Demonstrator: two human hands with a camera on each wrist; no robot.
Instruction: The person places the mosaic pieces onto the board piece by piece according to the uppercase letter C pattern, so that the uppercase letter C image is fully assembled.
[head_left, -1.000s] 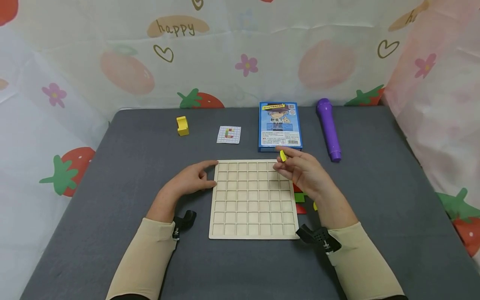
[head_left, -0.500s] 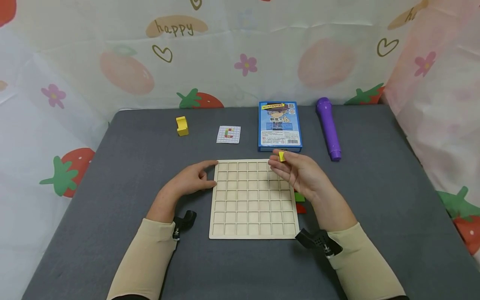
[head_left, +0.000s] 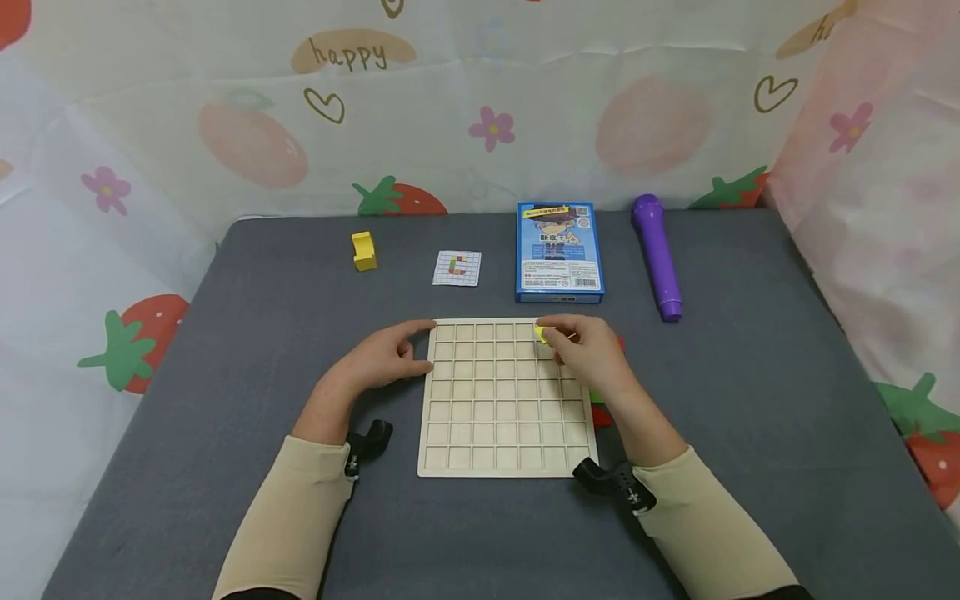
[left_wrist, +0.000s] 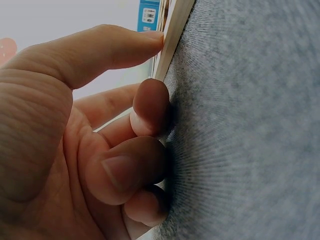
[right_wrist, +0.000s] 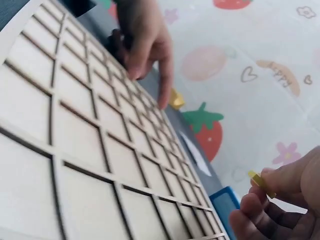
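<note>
A wooden board (head_left: pixel 495 408) with a raised grid lies flat on the table. In the head view my left hand (head_left: pixel 378 362) touches its left edge with the index finger and thumb. The left wrist view shows the thumb against the board's side and the other fingers bent near the cloth. Over the board's far right corner, my right hand (head_left: pixel 596 358) pinches a small yellow tile (right_wrist: pixel 257 180) between thumb and fingers. Green (head_left: pixel 596 397) and red (head_left: pixel 602 417) pieces stick out beside the board's right edge, partly hidden by the right hand and forearm.
Behind the board lie a small card (head_left: pixel 457 268) with a coloured grid pattern, a blue box (head_left: pixel 560 250) and a purple microphone-shaped object (head_left: pixel 657 258). A yellow block (head_left: pixel 364 252) stands at the back left. Printed cloth (head_left: pixel 420 142) hangs beyond the table.
My right hand has turned palm-down and moved slightly left and toward me, carrying the yellow tile down to the board's far right corner. The left hand has stayed put.
</note>
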